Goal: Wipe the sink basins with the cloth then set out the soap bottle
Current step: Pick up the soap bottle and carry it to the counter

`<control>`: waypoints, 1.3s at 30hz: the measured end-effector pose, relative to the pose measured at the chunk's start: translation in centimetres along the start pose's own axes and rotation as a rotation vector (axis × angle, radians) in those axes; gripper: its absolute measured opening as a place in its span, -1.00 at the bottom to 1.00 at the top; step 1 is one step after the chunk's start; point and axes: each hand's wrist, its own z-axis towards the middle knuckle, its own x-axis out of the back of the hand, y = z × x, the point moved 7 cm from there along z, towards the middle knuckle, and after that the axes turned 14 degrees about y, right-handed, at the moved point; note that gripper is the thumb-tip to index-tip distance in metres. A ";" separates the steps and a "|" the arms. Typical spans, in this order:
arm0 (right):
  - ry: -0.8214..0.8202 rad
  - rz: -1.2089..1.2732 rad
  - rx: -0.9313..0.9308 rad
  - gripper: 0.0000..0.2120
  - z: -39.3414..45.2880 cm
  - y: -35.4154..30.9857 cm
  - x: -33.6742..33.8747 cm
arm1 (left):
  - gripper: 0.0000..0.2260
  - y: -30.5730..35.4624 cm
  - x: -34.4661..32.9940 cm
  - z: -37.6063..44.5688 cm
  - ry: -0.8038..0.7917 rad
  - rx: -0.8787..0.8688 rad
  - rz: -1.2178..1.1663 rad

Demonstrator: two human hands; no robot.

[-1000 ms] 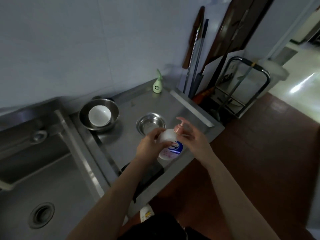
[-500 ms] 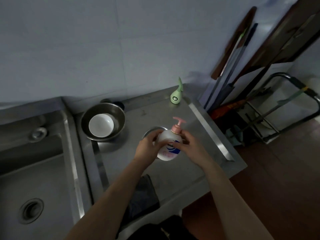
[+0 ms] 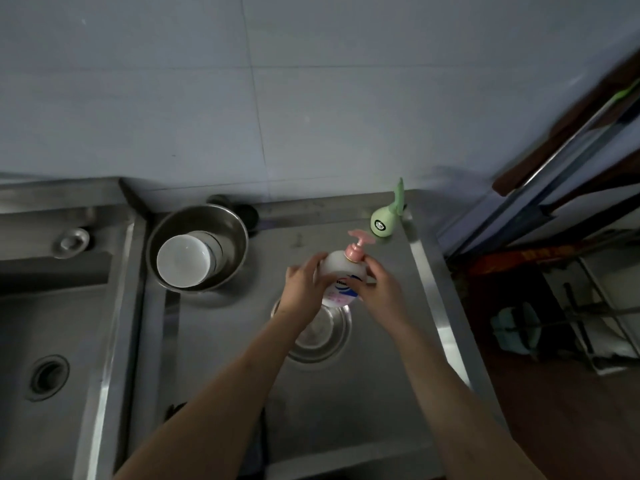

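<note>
Head view looks down on a steel desk [image 3: 381, 393] beside a sink basin [image 3: 52, 323] that fills the lower left of the frame. Near the middle of the frame, both hands hold a white soap bottle [image 3: 341, 277] with a pink pump and a blue label. The left hand [image 3: 303, 289] curls its fingers around the left side of the bottle, and the right hand [image 3: 379, 289] grips the right side, with the thumb near the pump collar. The bottle stands roughly upright, just above a small steel bowl [image 3: 318, 336] in the picture; I cannot tell whether its base touches the desk. Left of the hands, a large steel bowl [image 3: 197, 249] carries a white bowl [image 3: 183, 260] inside it. A green bottle [image 3: 384, 220] with a long neck stands at the back of the desk, close to the wall, upper right of the soap bottle. A dark cloth [image 3: 258, 455] lies at the lower edge, partly hidden by the left forearm.
</note>
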 end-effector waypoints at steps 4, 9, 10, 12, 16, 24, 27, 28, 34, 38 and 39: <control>-0.016 -0.033 -0.038 -0.52 4.3 2.0 -0.8 | -0.61 0.2 -2.3 3.6 0.013 0.022 0.049; 0.006 -0.101 -0.053 -0.52 8.9 3.5 -1.7 | -0.59 -0.7 -5.9 7.9 0.022 0.034 0.102; 0.003 -0.104 -0.052 -0.55 9.8 3.8 -2.0 | -0.58 -0.9 -6.5 8.7 0.024 0.038 0.100; 0.012 -0.103 -0.038 -0.59 11.6 4.3 -2.7 | -0.58 -1.0 -7.4 10.5 0.035 0.045 0.085; 0.030 -0.067 -0.006 -0.61 14.6 5.0 -4.4 | -0.56 -1.5 -8.4 13.9 0.070 0.058 0.063; 0.073 -0.062 0.031 -0.48 18.3 6.3 -7.1 | -0.57 -2.8 -9.2 17.5 0.087 0.105 0.058; 0.097 -0.042 0.024 -0.46 19.0 7.0 -7.3 | -0.59 -2.9 -9.4 18.2 0.098 0.091 0.047; 0.098 -0.042 0.026 -0.46 19.1 7.0 -7.4 | -0.60 -2.9 -9.4 18.3 0.101 0.086 0.047; 0.081 -0.044 0.061 -0.41 19.5 7.0 -7.6 | -0.61 -3.3 -9.5 17.8 0.110 0.101 0.020; 0.032 -0.045 0.028 -0.39 19.7 6.9 -7.3 | -0.59 -2.7 -9.5 18.0 0.082 0.084 0.076; 0.018 -0.047 0.031 -0.39 19.5 6.8 -7.1 | -0.57 -2.7 -9.5 18.0 0.071 0.084 0.099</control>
